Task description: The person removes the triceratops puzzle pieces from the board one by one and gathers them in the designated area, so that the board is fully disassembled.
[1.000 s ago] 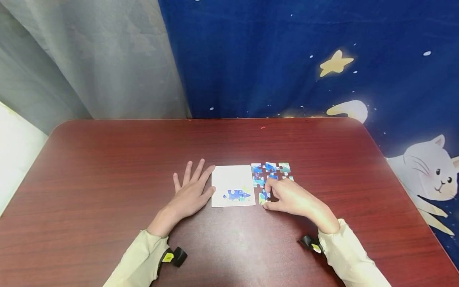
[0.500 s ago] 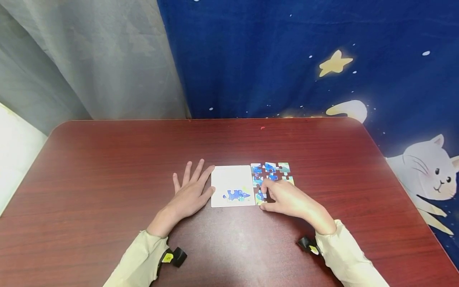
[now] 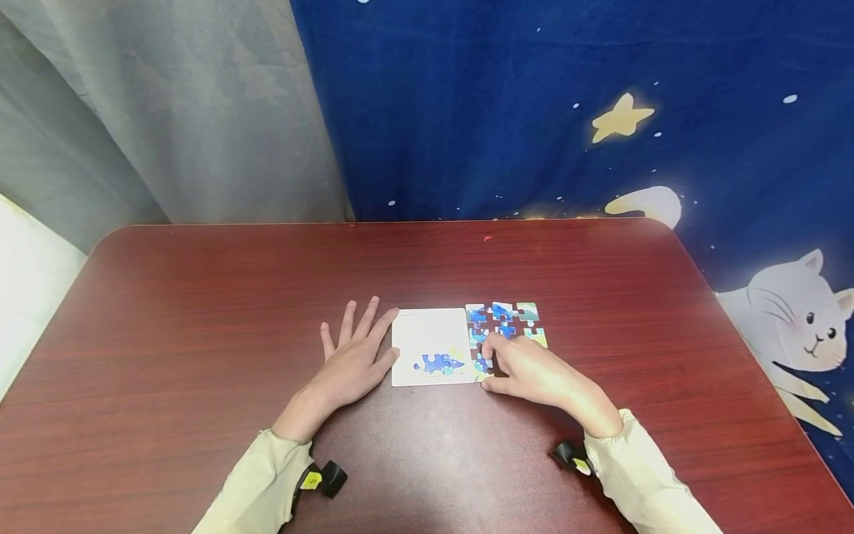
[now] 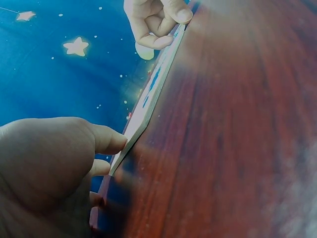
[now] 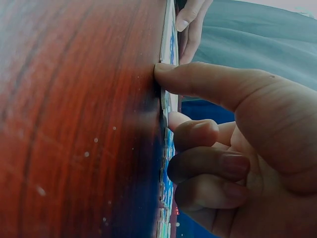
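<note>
A flat white puzzle board [image 3: 427, 332] lies on the table, with a blue dinosaur picture in its lower part. My left hand [image 3: 353, 365] rests spread at its left side; in the left wrist view the thumb [image 4: 111, 140] touches the board's edge. At the lower right corner, my right hand [image 3: 537, 371] pinches a blue and green jigsaw piece [image 3: 481, 363] between thumb and index finger, partly covering it. The right wrist view shows the thumb [image 5: 166, 74] at the near edge and the other fingers curled in.
Several loose jigsaw pieces [image 3: 502, 311] lie in rows just right of the board, beyond the right hand. The red-brown table [image 3: 220, 311] reaches back to a grey curtain [image 3: 233, 111] and a blue one [image 3: 467, 111] with stars and a cat.
My right hand has slid the jigsaw piece left, from a small gap to the board's right edge. The left hand has stayed in place.
</note>
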`<state>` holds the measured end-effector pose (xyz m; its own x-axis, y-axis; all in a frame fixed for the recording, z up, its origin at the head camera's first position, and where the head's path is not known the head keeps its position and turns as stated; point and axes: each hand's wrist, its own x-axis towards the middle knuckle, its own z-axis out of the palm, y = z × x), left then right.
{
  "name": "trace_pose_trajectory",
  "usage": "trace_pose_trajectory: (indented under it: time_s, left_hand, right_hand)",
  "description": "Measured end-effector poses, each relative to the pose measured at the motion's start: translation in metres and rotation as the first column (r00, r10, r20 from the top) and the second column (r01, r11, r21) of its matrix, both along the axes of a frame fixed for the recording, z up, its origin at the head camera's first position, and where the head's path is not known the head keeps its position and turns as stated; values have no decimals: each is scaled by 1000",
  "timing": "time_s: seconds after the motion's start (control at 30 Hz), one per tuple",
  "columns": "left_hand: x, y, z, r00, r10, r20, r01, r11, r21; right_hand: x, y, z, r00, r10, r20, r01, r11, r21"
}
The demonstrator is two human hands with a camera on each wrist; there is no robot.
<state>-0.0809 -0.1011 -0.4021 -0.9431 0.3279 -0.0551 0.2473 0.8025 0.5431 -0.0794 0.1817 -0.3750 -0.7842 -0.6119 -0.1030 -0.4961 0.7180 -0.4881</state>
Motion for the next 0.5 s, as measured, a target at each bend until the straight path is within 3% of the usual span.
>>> trace_pose_trajectory:
  time_s: [0.5]
  left_hand:
    - [0, 0, 1, 1000, -3, 4, 3, 1000, 0]
  right_hand:
    - [1, -1, 1, 1000, -4, -7, 4, 1000, 23]
